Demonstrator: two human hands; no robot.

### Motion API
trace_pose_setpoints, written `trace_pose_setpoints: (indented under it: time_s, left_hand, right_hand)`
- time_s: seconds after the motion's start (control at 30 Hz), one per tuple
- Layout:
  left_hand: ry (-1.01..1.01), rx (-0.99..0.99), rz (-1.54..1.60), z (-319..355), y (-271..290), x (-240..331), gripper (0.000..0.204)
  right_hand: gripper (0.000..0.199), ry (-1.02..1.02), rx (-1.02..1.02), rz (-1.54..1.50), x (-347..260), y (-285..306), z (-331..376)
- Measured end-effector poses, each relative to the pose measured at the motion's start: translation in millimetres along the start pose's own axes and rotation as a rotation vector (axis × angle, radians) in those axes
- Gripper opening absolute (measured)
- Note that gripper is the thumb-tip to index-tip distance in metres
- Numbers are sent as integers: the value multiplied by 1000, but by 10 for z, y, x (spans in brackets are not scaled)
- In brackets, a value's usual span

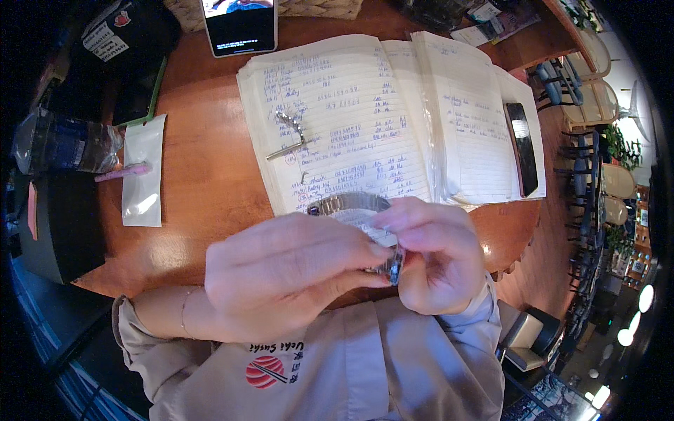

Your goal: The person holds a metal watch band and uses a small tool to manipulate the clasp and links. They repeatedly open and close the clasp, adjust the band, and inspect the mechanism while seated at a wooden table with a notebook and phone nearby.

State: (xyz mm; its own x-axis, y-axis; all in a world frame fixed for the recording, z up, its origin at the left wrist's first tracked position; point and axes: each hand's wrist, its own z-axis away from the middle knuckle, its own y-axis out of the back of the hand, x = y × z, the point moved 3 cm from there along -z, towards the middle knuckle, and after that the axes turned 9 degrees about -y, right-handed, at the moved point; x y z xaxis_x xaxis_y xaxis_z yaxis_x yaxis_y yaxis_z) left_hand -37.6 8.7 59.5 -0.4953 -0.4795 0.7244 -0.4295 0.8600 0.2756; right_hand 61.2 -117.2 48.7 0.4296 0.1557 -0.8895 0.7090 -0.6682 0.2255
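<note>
Just above the table's near edge, my two hands hold a metal-link wristwatch (347, 202). Its bracelet loops up over the notebook page. My left hand (277, 263) pinches the near part of the band, where a dark blue piece shows at the fingertips. On the other side, my right hand (439, 256) has its fingers closed on the band. My fingers hide part of the watch. Beyond them on the open notebook (351, 77) lie a short chain of silver links (289, 126), a thin metal rod (284, 151) and a small dark bit (304, 177).
A black phone (521, 149) rests on the right pages. Another phone (241, 31), its screen lit, stands at the back. To the left are a white sheet (142, 175), a pink pen (123, 172) and a clear plastic bottle (70, 142). Chairs (586, 102) stand beyond the table's right side.
</note>
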Motion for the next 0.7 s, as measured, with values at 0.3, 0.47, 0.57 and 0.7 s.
trace_pose_setpoints:
  time_s: [0.3,0.47,0.57,0.7]
  left_hand:
    - [-281,-88,-13,21,19,36,21]
    - [-328,-132,-15,-8,36,85,17]
    - [-336,-130,-25,-10,25,99,17]
    - [-330,-160,-19,-20,35,106,17]
  right_hand:
    - [25,107,-126,100,-46,50,-14]
    - [25,175,-197,120,-59,73,-54]
    - [24,193,-185,90,-36,66,-35]
    - [23,215,-175,80,-26,63,-25]
